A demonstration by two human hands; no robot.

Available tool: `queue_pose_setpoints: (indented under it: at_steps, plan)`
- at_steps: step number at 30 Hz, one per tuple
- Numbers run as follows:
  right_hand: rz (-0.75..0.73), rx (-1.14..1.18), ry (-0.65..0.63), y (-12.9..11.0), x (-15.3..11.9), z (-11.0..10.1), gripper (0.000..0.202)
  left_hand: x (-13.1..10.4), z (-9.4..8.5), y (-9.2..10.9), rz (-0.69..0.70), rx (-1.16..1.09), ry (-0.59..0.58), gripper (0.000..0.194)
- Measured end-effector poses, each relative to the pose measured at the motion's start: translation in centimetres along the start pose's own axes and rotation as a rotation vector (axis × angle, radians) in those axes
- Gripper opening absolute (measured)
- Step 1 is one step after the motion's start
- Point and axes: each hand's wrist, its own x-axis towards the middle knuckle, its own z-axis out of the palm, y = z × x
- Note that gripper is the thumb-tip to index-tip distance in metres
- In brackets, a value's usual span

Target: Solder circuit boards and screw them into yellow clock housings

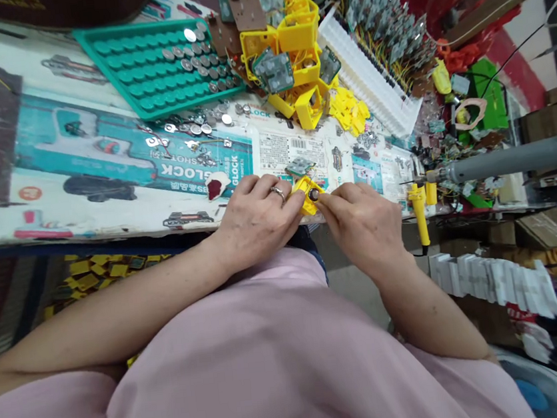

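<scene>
At the table's front edge, my left hand [264, 214] grips the left side of a small open yellow case [307, 207]. A round dark part with a silvery rim [314, 194] sits in that case, and the fingertips of my right hand [363, 219] press together at its right side. A small circuit board [300, 165] lies just beyond the case, apparently joined to it, though any wires are too small to make out. Several loose metal discs [206, 128] are scattered farther back on the printed sheet.
A teal tray [142, 70] with metal discs stands at the back. Right of it are piled yellow cases [298, 29] with boards, small yellow pieces [348, 110] and a white rack [368, 71]. A soldering iron [419, 216] hangs at the right edge, below a grey arm [514, 158].
</scene>
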Motion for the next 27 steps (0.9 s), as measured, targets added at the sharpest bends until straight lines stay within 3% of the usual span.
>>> queue_pose_setpoints:
  at_steps: [11, 18, 27]
  plan:
    - [-0.066, 0.04, 0.031, -0.3, 0.0, 0.4, 0.033, -0.1, -0.1, -0.1, -0.025, -0.055, -0.074, 0.023]
    - [-0.101, 0.089, 0.234, 0.6, -1.0, 1.9, 0.032, 0.1, -0.4, -0.1, -0.011, -0.032, -0.076, 0.023]
    - [-0.064, 0.158, 0.142, -0.1, -0.4, 2.8, 0.033, 0.2, -0.5, -0.1, -0.004, -0.009, -0.062, 0.021]
